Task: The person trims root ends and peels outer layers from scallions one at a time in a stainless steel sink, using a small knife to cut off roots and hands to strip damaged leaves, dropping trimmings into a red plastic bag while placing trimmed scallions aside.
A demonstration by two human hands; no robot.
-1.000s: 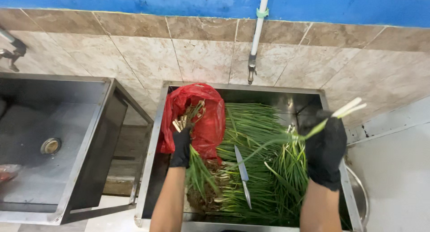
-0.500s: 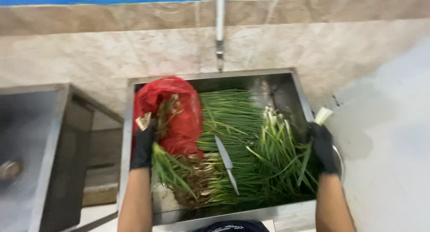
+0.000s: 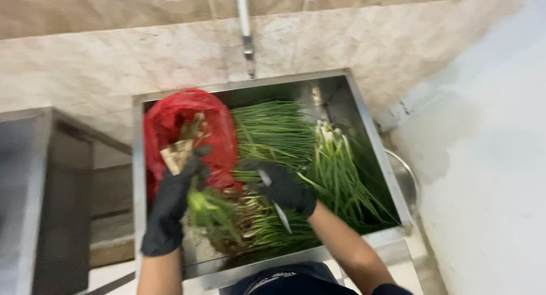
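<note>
A deep steel sink (image 3: 364, 122) is packed with green onions (image 3: 276, 129), and a bunch with white ends (image 3: 334, 158) lies at its right. A red plastic bag (image 3: 181, 114) sits in the sink's left corner. My left hand (image 3: 170, 207), in a black glove, is closed on brownish onion trimmings (image 3: 178, 156) at the bag's mouth, with green leaves hanging below it. My right hand (image 3: 284, 188), also gloved, is at the sink's middle and grips a knife (image 3: 282, 215), whose blade points toward me over the rooty ends.
A white tap pipe (image 3: 245, 29) comes down the tiled wall above the sink. A second steel sink (image 3: 25, 181) stands to the left across a gap. A round metal rim (image 3: 407, 178) shows at the right, beside a pale surface (image 3: 489, 158).
My right hand set down its bunch of onions at the right and moved left onto the knife. My left hand stayed at the red bag. The view has shifted to the right.
</note>
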